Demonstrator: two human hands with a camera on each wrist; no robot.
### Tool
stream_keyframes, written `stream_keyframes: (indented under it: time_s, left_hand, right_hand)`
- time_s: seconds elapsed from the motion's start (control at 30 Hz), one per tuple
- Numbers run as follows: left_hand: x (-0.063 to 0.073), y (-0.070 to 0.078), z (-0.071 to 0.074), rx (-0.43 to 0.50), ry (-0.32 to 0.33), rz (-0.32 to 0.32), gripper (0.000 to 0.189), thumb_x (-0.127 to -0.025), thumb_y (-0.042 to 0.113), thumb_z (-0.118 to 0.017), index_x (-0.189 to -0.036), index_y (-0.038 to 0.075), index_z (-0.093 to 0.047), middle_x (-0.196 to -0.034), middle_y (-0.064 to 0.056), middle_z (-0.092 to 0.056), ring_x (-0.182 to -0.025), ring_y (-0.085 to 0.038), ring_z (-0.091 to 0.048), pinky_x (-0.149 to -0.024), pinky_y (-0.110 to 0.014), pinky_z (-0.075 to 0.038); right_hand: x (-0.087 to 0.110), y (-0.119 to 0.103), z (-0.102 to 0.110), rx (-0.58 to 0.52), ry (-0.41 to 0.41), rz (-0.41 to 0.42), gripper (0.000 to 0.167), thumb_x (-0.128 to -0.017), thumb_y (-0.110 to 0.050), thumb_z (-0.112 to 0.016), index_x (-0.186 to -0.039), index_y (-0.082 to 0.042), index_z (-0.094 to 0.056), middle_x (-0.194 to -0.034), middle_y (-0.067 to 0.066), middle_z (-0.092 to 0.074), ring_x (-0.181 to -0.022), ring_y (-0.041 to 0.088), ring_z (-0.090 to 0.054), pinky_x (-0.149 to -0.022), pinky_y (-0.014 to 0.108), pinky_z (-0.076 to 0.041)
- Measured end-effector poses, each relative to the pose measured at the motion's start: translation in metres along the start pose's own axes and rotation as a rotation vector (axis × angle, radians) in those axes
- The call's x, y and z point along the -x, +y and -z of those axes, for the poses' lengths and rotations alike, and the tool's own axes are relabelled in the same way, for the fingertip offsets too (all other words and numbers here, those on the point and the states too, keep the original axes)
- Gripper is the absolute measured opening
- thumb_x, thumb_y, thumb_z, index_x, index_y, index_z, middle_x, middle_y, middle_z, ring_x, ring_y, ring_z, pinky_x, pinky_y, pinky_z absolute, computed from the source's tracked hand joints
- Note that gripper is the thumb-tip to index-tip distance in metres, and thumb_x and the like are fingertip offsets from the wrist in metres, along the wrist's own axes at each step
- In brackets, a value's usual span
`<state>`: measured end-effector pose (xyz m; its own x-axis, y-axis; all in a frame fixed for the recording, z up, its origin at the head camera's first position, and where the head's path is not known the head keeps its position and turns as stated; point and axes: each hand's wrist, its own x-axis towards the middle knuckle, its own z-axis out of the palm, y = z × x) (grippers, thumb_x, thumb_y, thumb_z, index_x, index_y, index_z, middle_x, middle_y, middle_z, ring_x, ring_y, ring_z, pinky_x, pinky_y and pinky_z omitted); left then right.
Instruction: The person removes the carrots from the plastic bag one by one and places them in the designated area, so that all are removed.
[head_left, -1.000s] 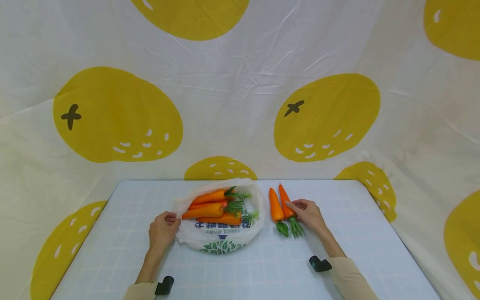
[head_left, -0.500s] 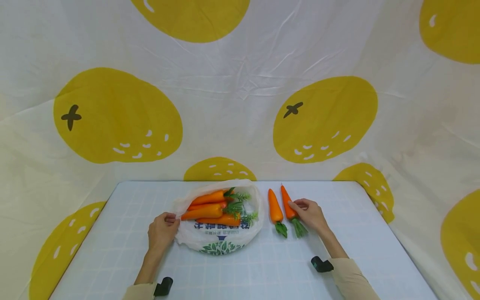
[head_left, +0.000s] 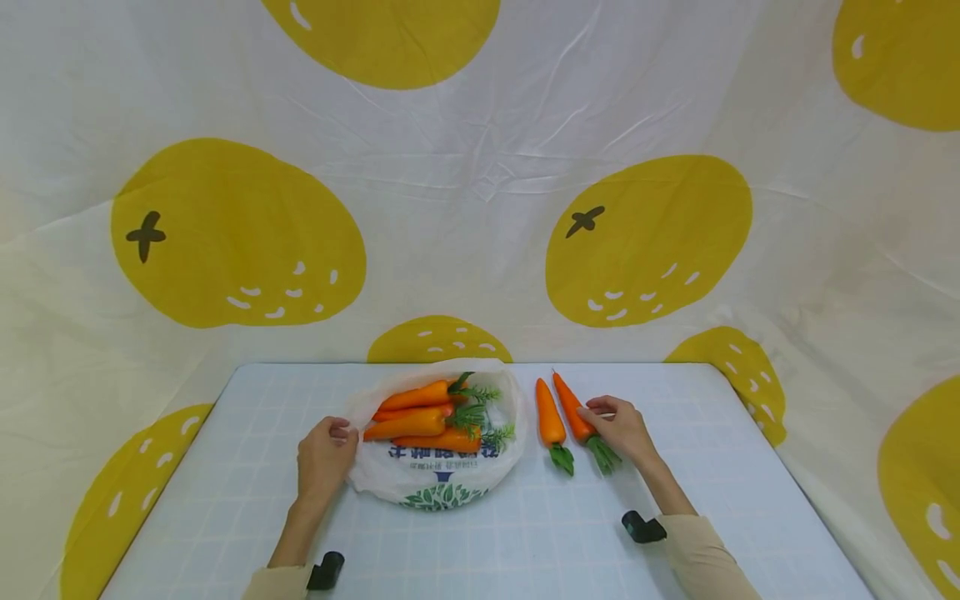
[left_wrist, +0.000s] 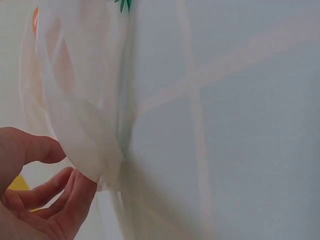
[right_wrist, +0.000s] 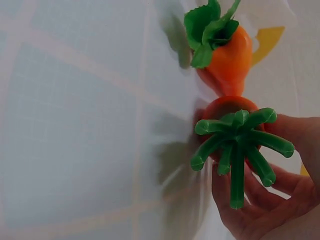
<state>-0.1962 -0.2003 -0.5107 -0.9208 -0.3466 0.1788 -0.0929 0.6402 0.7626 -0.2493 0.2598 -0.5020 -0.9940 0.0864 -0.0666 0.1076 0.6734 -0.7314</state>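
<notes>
An open white plastic bag (head_left: 442, 479) with blue lettering and a green leaf print lies left of the table's middle. Several orange carrots (head_left: 408, 423) with green tops rest in it. At the bag's left edge, my left hand (head_left: 322, 460) holds the thin plastic between thumb and fingers, as the left wrist view shows. My right hand (head_left: 621, 427) grips a carrot (head_left: 572, 402) at its thick end, right of the bag. In the right wrist view, its stubby green stems (right_wrist: 237, 145) point at the camera. Another carrot (head_left: 550, 412) with leafy greens lies just left of it.
The pale checked tabletop (head_left: 480, 550) extends around the bag and carrots. Behind it hangs a white cloth (head_left: 457, 233) printed with big yellow fruit. A dark wrist camera (head_left: 326, 571) sits at the left cuff, another camera (head_left: 643, 527) at the right.
The right hand's carrot has first shifted right, away from its neighbour, then turned with its tip back left and its stems right. The left hand has moved up slightly; the bag stays in place.
</notes>
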Motion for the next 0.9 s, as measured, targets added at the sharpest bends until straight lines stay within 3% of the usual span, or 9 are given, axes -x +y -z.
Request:
stream_keyframes:
  time_s: [0.17,0.43,0.7,0.9]
  left_hand:
    - [-0.004,0.009,0.001,-0.013,-0.004,-0.026,0.025,-0.092,0.010,-0.068,-0.111,-0.007,-0.066,-0.095,-0.022,-0.070,-0.085,-0.038,-0.069,-0.078,-0.052,-0.054]
    - [-0.012,0.018,-0.001,-0.022,-0.048,-0.049,0.038,-0.090,0.008,-0.073,-0.122,-0.006,-0.058,-0.103,-0.025,-0.065,-0.091,-0.038,-0.065,-0.084,-0.054,-0.053]
    - [-0.018,0.021,0.000,-0.037,-0.141,-0.085,0.037,-0.090,0.004,-0.074,-0.120,-0.006,-0.055,-0.104,-0.026,-0.060,-0.093,-0.039,-0.062,-0.084,-0.054,-0.052]
    - [-0.020,0.017,0.000,-0.046,-0.149,-0.096,0.028,-0.089,0.000,-0.073,-0.112,-0.007,-0.059,-0.100,-0.026,-0.060,-0.091,-0.039,-0.061,-0.084,-0.054,-0.051]
  right_hand:
    - [-0.001,-0.002,0.001,0.003,0.010,0.005,0.042,-0.097,-0.031,-0.072,-0.121,0.003,-0.068,-0.111,0.018,-0.071,-0.102,0.035,-0.068,-0.089,0.044,-0.058]
    - [-0.002,-0.013,0.004,-0.029,0.060,0.079,0.036,-0.098,-0.024,-0.070,-0.122,0.003,-0.068,-0.110,0.018,-0.072,-0.101,0.032,-0.066,-0.091,0.045,-0.057]
    - [0.000,-0.036,-0.002,-0.079,0.050,0.180,0.031,-0.098,-0.018,-0.071,-0.122,0.002,-0.069,-0.112,0.016,-0.073,-0.104,0.032,-0.068,-0.094,0.045,-0.056]
    - [0.006,-0.061,-0.009,-0.131,0.053,0.261,0.027,-0.096,-0.014,-0.073,-0.119,0.001,-0.071,-0.108,0.014,-0.074,-0.101,0.030,-0.069,-0.093,0.046,-0.056]
